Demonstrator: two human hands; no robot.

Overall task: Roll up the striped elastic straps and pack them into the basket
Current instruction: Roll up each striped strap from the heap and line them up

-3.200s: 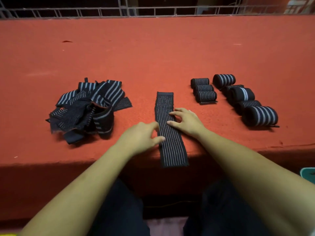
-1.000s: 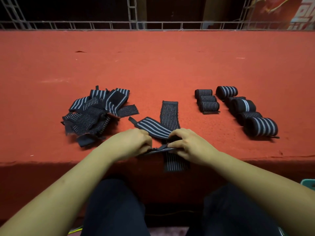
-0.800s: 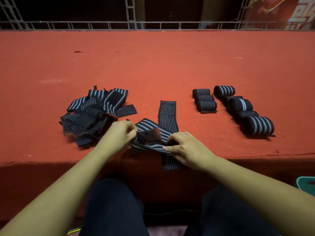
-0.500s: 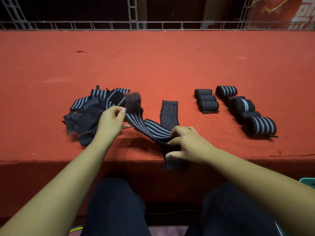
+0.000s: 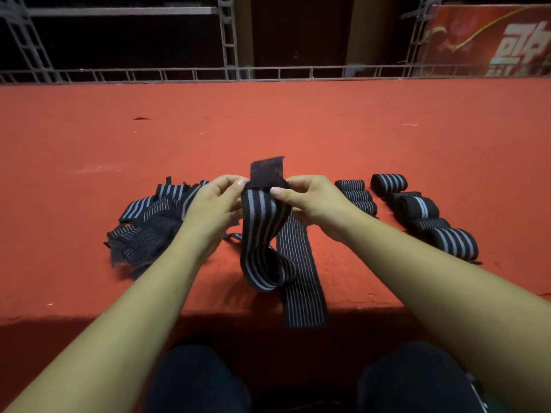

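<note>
The red felt table (image 5: 268, 129) carries a loose pile of straps (image 5: 149, 231) at left and tight rolls (image 5: 417, 210) at right. I see one thin-striped strap (image 5: 301, 281) lying flat, its length toward me. Above it the left hand (image 5: 214, 204) and right hand (image 5: 310, 201) pinch a wide-striped strap (image 5: 259, 225), hanging vertical, fuzzy end up.

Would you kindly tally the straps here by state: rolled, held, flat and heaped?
Rolled straps: 8
Held strap, pinched by left hand and right hand: 1
Flat strap: 1
Tangled heap: 1, its straps uncountable
Total: 10 straps plus the heap
</note>
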